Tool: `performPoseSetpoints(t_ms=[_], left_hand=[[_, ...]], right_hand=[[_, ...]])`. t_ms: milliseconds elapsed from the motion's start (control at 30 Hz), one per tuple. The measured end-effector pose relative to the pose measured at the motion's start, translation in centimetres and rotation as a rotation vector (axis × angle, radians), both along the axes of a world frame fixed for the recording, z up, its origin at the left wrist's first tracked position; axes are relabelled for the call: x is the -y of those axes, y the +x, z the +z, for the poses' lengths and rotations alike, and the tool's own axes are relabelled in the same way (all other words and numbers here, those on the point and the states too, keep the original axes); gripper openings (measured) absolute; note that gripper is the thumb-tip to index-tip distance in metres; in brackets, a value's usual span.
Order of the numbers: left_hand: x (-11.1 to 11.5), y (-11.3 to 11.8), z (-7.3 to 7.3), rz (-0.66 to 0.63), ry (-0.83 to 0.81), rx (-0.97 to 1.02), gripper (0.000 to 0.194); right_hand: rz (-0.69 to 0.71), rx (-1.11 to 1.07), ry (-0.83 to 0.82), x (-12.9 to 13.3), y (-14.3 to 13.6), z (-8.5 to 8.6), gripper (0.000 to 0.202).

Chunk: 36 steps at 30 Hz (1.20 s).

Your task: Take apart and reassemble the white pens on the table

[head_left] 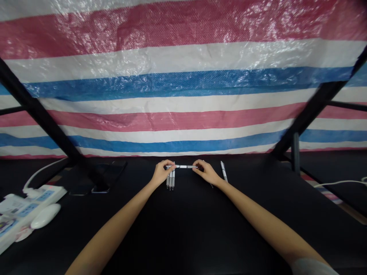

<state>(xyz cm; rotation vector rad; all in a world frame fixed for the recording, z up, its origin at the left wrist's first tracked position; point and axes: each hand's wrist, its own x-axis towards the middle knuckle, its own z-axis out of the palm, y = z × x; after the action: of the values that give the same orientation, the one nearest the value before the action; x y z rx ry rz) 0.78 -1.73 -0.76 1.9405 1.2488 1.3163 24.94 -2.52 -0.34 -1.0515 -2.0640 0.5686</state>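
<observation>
A: Receptacles and contents?
B: One white power strip (pixel 29 209) at left, a white cable (pixel 43 169) running to its far end. A smooth, rounded white item (pixel 46 216) sits beside it, type unclear.
A: Position of the hands?
B: Left hand (pixel 160 173): thumb and fingers pinched on one end of a slim pen (pixel 182 166). Right hand (pixel 208 174): pinched at the other end. The pen lies crosswise between them; whether it touches the matte black table (pixel 183 233) cannot be told.
A: Other pens?
B: A row of white-and-grey pens (pixel 170 181), side by side below the left fingers — upper ends hidden. A single white pen (pixel 223 170) lies beyond the right forearm.
A: Backdrop?
B: Glossy, creased woven sheeting (pixel 177 121) — red, white and blue stripes.
</observation>
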Motion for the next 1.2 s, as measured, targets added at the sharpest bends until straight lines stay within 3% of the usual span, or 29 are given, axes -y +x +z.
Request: performPoseSetpoints(t_ms=[300,467,667,1200], left_hand=[[0.15,0.09,0.09,-0.019,0.000,-0.029,0.016],[0.10,0.07,0.08,-0.008,0.006,-0.017,0.015],[-0.07,0.01,-0.14,-0.006,-0.001,0.006,0.016],[-0.01,0.13,-0.01,-0.017,-0.015,0.016,0.013]], right_hand=[[0.029,0.095,0.005,0.04,0.08,0.41,0.044],[-0.026,0.027,-0.020,0.06,0.01,0.12,0.026],[0.018,0.006,-0.014,0.17,0.00,0.25,0.016],[0.058,0.092,0.016,-0.11,0.15,0.10,0.042]])
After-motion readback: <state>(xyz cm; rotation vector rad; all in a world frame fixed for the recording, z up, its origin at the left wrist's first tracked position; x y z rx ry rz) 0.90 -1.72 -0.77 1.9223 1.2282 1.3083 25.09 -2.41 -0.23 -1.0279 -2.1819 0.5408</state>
